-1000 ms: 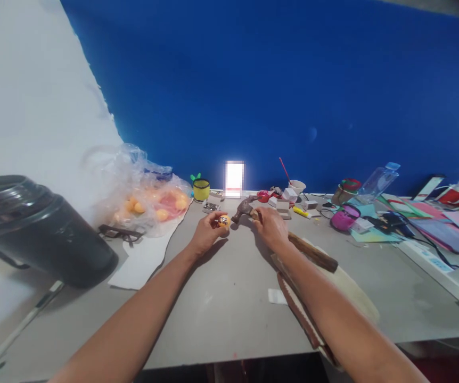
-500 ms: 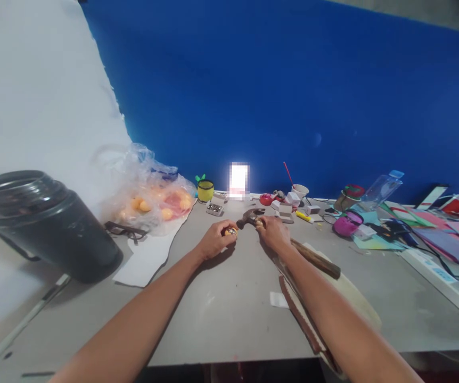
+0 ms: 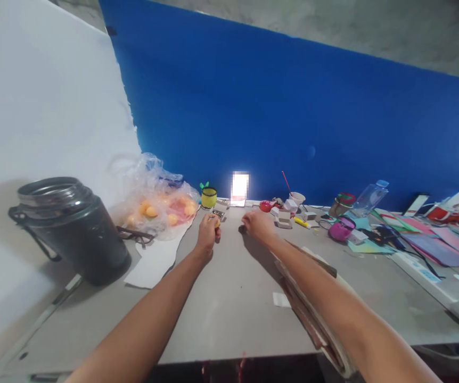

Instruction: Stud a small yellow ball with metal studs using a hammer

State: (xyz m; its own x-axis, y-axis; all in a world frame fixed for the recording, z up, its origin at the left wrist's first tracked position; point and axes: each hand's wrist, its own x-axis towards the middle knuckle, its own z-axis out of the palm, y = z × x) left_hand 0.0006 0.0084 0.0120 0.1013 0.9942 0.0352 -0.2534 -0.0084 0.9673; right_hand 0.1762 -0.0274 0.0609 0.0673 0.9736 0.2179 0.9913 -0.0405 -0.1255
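Note:
My left hand is closed around a small orange-yellow round thing, mostly covered by its fingers. Just behind that hand lies a small silver tray with shiny items in it. My right hand is closed, fingers bent and pinched together, over the hammer; whether anything is between the fingertips is hidden. A dark bit of the hammer head peeks out below the fingers. The hammer's wooden handle shows beyond my right forearm, resting by a folded cloth bag.
At left stand a big dark flask, glasses and a plastic bag with orange balls. Along the back are a yellow pot, a white cup and small boxes. Coloured papers and a power strip lie right.
My left hand has moved left with the small round thing, turning it out of sight. My right hand has shifted slightly left and now covers most of the hammer head. The view has tilted.

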